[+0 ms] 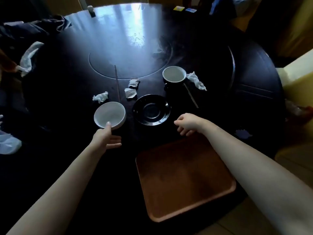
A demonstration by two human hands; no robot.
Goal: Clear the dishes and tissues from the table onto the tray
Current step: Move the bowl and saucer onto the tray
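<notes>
A brown tray (184, 180) lies on the dark round table (67, 92) near its front edge, with nothing on it. My left hand (105, 137) grips the near rim of a white bowl (109, 115), thumb over the rim. Beside the bowl lies a black saucer (152, 109). My right hand (186, 124) hovers just right of the saucer, fingers loosely curled, holding nothing. Behind stands a black cup (174, 75) with a white inside. Crumpled tissues lie left of the bowl (100, 97), behind the saucer (130, 93) (134, 83) and right of the cup (197, 80).
One chopstick (117, 83) lies behind the bowl and another (191, 95) lies right of the cup. Dark clothing (33, 29) and a white cloth (29, 57) are piled at the left. A round inset ring (94, 68) marks the table's middle.
</notes>
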